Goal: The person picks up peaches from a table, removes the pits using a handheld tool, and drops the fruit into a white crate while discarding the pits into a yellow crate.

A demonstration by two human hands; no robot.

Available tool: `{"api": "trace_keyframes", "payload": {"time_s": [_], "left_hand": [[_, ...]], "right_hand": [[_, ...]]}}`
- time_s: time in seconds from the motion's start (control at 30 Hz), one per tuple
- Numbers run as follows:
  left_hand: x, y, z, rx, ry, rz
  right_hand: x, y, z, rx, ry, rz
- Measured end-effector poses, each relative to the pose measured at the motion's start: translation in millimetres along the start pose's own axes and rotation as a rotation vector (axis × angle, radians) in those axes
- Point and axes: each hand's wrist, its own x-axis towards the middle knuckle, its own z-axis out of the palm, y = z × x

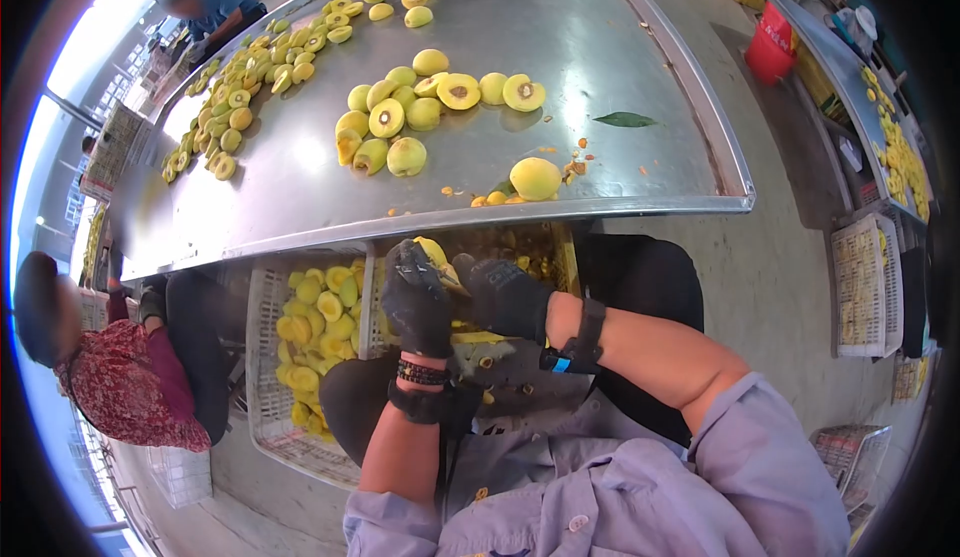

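Observation:
In front of my lap, below the table's edge, my left hand [416,297], in a dark glove, is closed around a yellow peach [432,253]. My right hand [505,295], also gloved, is closed right against that peach; whatever its fingers hold is hidden. A whole peach [535,179] sits near the front edge of the metal table [610,77]. Behind it lies a cluster of peach halves [459,92], some with the cut face and brown centre showing.
A white crate [262,397] of yellow-green halves stands left of my knees. Scraps lie in a yellow crate [568,257] under the table edge. A leaf [626,119] and a long heap of halves [235,107] are on the table. Co-workers [135,382] sit at left and far left.

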Motion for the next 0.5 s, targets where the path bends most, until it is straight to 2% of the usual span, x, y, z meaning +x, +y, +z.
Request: {"api": "trace_keyframes", "payload": {"time_s": [0.1, 0.2, 0.27, 0.3, 0.4, 0.43, 0.5], "left_hand": [[0.5, -19.0, 6.1, -0.174, -0.036, 0.003], [5.3, -26.6, 5.2, -0.408, -0.168, -0.136], [4.5, -21.6, 5.7, -0.216, -0.064, 0.019], [5.1, -16.4, 6.7, -0.121, -0.008, 0.097], [7.1, 8.0, -2.4, -0.090, -0.116, -0.187], [5.1, 5.2, -0.2, -0.200, -0.054, -0.163], [2.0, -11.6, 7.6, -0.150, -0.020, -0.039]], "right_hand": [[-2.6, 4.6, -5.5, 0.057, 0.039, -0.100], [0.2, 10.0, -9.2, 0.157, -0.013, -0.111], [3.2, 16.7, -5.6, 0.260, -0.032, -0.133], [3.8, 15.6, -5.7, 0.201, -0.033, -0.114], [1.9, 10.3, -2.0, 0.087, -0.015, -0.104], [-0.2, 9.6, -1.2, 0.100, 0.016, -0.132], [-2.0, 4.6, -3.0, 0.025, 0.103, -0.191]]}}
